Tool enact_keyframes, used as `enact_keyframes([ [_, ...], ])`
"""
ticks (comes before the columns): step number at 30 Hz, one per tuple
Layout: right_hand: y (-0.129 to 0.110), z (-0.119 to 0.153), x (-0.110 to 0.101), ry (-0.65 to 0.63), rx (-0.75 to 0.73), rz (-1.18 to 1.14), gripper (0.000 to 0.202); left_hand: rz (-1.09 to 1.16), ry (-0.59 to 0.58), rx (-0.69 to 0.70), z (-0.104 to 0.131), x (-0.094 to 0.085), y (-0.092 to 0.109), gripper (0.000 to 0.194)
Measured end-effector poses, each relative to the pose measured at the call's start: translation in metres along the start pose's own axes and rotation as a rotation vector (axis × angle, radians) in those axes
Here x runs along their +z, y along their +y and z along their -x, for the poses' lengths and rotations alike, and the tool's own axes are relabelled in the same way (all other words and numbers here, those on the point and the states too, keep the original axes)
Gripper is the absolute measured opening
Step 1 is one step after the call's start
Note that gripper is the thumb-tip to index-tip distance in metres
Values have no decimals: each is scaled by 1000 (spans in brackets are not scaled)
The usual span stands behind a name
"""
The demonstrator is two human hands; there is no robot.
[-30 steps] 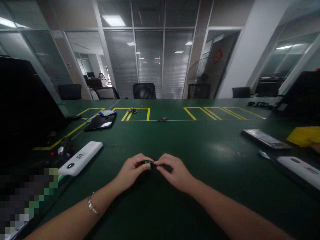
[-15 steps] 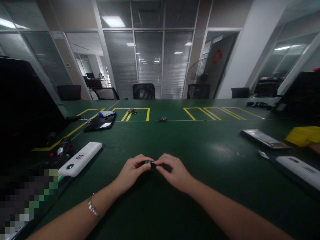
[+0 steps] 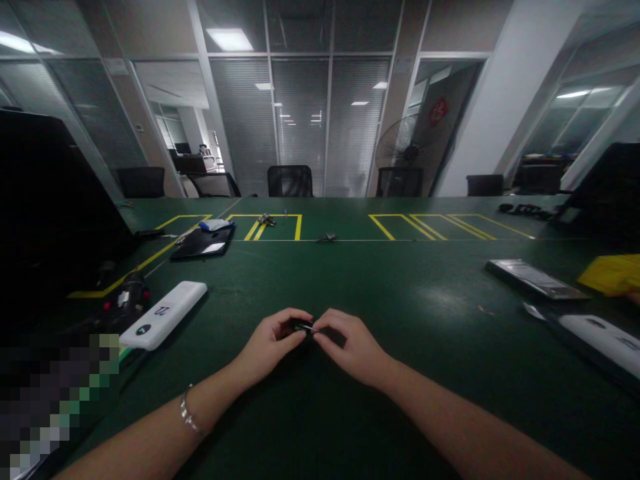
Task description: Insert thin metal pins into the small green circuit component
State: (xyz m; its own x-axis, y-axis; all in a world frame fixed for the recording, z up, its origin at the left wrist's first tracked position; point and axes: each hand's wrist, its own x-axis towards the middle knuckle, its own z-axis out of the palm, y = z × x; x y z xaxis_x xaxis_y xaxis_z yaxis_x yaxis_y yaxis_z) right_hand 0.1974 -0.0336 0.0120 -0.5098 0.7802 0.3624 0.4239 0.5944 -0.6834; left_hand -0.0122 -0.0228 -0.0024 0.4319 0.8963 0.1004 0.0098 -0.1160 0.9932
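In the head view my left hand (image 3: 273, 338) has its fingers closed around a small green-and-black piece (image 3: 301, 327), perhaps a little circuit board; the fingers cover much of it. Thumb and forefinger of my right hand (image 3: 347, 340) pinch the end of a thin silvery piece (image 3: 311, 329), which points at the green-and-black one. The two pieces meet or overlap between my fingertips; whether they are joined I cannot tell. Both hands are close together just above the dark green table (image 3: 320, 287).
White power bank-like cases lie at left (image 3: 166, 315) and right (image 3: 600, 337). A flat metal-topped device (image 3: 537, 279) and a yellow object (image 3: 610, 275) are on the right. At back left sits a black tablet-like slab (image 3: 203, 241). Small metal parts (image 3: 327, 237) lie further off.
My left fingers have shifted on the green-and-black piece, and its green face shows less. The thin silvery piece shows more plainly. The whole view has moved slightly.
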Motion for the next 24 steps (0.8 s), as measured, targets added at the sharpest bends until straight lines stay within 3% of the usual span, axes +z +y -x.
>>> enact_keyframes([
  [5,3,0,1,39,-12,-30,15,-186,-35,7,2,3,7,33],
  [12,-5,0,-2,15,-55,-79,21,-307,-23,104,5,10,14,24],
  [16,-6,0,-1,22,-85,-87,23,-180,52,110,3,7,7,23],
  [24,1,-2,3,59,-33,-11,18,221,152,-13,-3,0,1,21],
])
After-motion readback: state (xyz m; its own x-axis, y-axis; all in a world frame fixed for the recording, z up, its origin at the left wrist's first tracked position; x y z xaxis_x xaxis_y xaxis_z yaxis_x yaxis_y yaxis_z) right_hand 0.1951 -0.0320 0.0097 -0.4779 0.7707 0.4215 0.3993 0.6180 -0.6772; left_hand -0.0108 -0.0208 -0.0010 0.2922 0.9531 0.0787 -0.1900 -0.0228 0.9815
